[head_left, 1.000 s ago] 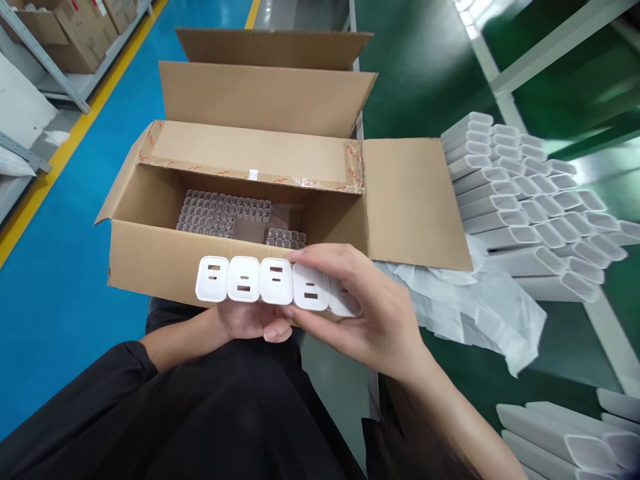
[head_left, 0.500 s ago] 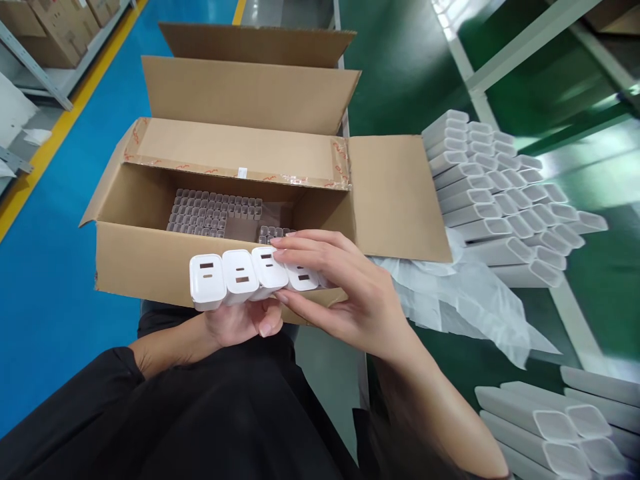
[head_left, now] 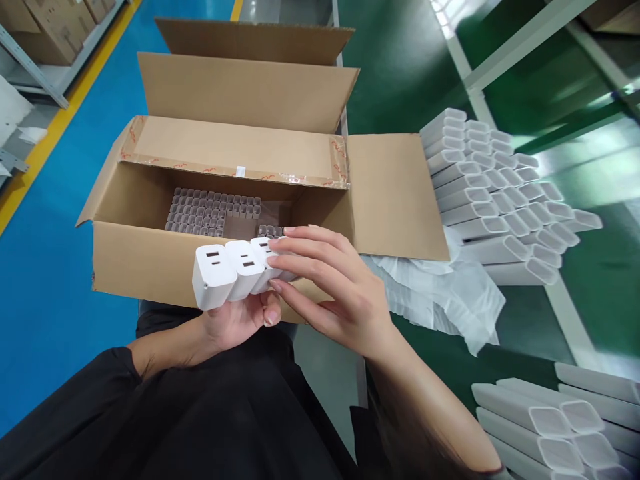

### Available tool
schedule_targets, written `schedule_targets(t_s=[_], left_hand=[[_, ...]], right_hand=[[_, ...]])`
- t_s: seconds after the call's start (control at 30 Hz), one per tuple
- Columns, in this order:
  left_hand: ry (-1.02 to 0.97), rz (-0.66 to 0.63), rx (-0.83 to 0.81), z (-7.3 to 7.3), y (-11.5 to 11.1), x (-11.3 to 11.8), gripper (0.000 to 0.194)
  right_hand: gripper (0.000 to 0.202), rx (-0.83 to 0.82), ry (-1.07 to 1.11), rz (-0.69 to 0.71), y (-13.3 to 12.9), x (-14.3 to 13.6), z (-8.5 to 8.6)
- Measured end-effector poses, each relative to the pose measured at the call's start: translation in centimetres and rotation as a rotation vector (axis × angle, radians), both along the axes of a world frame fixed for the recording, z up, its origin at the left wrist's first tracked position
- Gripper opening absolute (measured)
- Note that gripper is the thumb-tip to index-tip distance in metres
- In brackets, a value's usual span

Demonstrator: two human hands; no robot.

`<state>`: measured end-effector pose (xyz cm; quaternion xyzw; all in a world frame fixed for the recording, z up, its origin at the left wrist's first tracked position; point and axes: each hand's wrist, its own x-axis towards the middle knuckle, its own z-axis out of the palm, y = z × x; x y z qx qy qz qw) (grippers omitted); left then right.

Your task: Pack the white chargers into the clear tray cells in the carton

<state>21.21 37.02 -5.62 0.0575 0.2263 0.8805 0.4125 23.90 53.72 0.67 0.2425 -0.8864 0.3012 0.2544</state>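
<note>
White charger housings (head_left: 215, 265) sat in a side-by-side row, up in front of the near wall of the open cardboard box (head_left: 145, 260). Three slotted faces showed; more was hidden under fingers, count unclear. Left hand (head_left: 230, 325) was palm up, curled narrow under the row, probably so the weight rested on it and the slots stayed uncovered. Right hand (head_left: 337, 287) was closed around the right end, fingers over the top, thumb on the near side, likely to keep loose units from splaying. How hard it pressed, cannot tell. Slot layout flipped from unit to unit; reason not clear. Faces were tilted up toward the wearer, presumably for a clear look. Inside the box, small translucent pieces (head_left: 190, 213) stood packed in rows, likely to save room. Side flap (head_left: 397, 197) was folded out, leaving the opening free. To the right, white tubes (head_left: 493, 250) were stacked lengthwise, beside crumpled white film (head_left: 440, 297)
</note>
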Motion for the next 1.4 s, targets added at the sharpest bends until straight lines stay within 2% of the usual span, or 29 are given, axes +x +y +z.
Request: schedule_targets(t_s=[0.1, 0.27, 0.4, 0.53, 0.73, 1.03, 1.4], left_hand=[[0.008, 0.041, -0.022, 0.2, 0.0, 0.1, 0.065], [-0.055, 0.047, -0.072, 0.9, 0.0, 0.0, 0.064], [-0.239, -0.012, -0.065, 1.9, 0.1, -0.2, 0.045], [-0.388, -0.049, 0.034, 2.4, 0.3, -0.5, 0.028], [-0.470, -0.089, 0.102, 2.3, 0.5, -0.4, 0.028], [-0.550, -0.096, 0.052, 2.2, 0.7, -0.4, 0.030], [-0.478, -0.181, 0.082, 1.2, 0.9, -0.2, 0.043]], right_hand=[[0.025, 0.000, -0.007, 0.004, 0.0, 0.0, -0.1], [0.026, -0.004, -0.012, -0.009, 0.0, -0.2, -0.4], [0.029, 0.018, -0.062, -0.044, -0.1, -0.2, -0.6], [0.033, 0.037, -0.096, -0.102, -0.2, -0.1, -0.6], [0.032, 0.043, -0.080, -0.140, -0.2, 0.1, -0.6], [0.035, 0.018, -0.094, -0.194, -0.4, 0.4, -0.7], [0.037, 0.058, 0.007, -0.115, -0.8, 1.0, 0.1]])
